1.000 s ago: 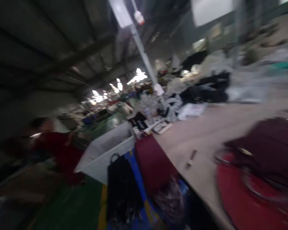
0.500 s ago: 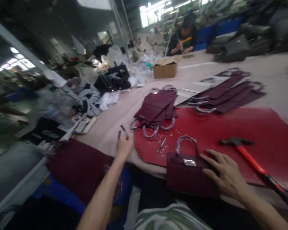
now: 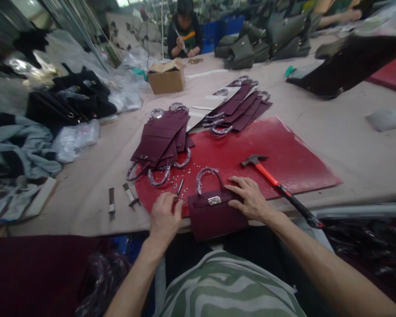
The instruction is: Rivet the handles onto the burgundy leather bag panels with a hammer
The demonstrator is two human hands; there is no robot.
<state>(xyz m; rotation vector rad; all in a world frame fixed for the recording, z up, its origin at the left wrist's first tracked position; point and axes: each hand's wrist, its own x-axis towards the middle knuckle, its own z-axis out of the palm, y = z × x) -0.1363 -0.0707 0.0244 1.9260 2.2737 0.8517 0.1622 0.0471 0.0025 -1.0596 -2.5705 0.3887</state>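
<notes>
A small burgundy handbag with a silver clasp and a plastic-wrapped handle stands at the table's front edge. My right hand grips its upper right side, thumb in front and fingers along the top. My left hand is over the red mat's left front edge, thumb apart from the fingers. Its fingertips reach the near end of a slim metal tool; whether they touch it I cannot tell. Small metal bits are scattered around that tool. Two short dark metal tools, one upright-looking, one slanted, lie to the left.
A claw hammer lies across the red mat on the right. Flat burgundy bag pieces are piled behind, with a second pile farther back. A cardboard box and a co-worker are at the far side.
My left hand has let go of the dark tools at the left and moved right to the slim metal tool. My right hand stays on the handbag. The view has turned right.
</notes>
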